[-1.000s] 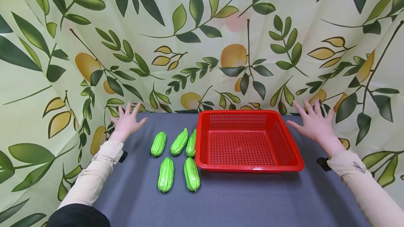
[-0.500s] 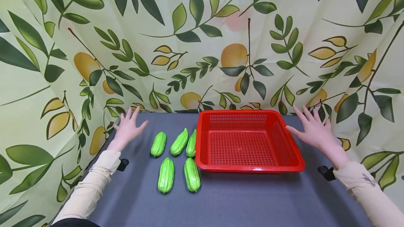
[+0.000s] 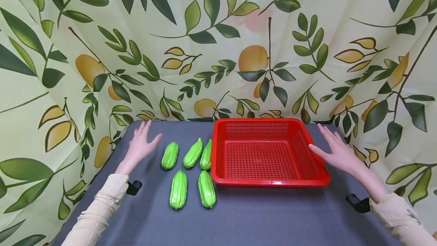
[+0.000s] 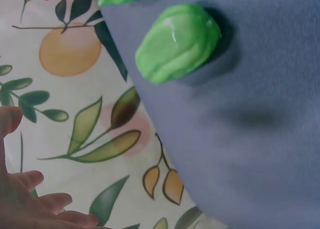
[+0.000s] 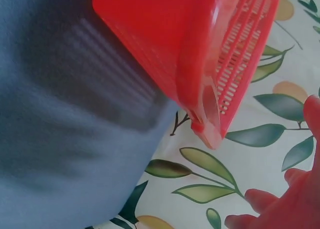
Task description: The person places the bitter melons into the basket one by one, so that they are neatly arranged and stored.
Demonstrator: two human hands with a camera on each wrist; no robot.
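Note:
My left hand (image 3: 139,145) hovers over the left side of the table with fingers spread, holding nothing. Nearest to it lies a shiny green ribbed gourd (image 3: 169,155), which also shows as a green gourd (image 4: 178,43) in the left wrist view. Several such gourds lie left of a red plastic basket (image 3: 269,182); one gourd (image 3: 206,156) is partly covered by the basket's left rim. Beyond the basket's right side, my right hand (image 3: 339,155) is held up, fingers extended and nothing in it. The right wrist view shows the red basket (image 5: 145,29) near that hand's fingers (image 5: 262,201).
The grey-blue table (image 3: 259,219) runs back to a cloth (image 3: 218,48) printed with leaves and fruit, which also hangs along both sides. The basket has perforated walls and a grid floor with nothing in it. Dark wrist straps (image 3: 134,188) show below the sleeves.
Both hands have come down slightly, and the right fingers are less spread. The right forearm has shifted to the right. Gourds and basket stay where they were; the head view has tilted a little.

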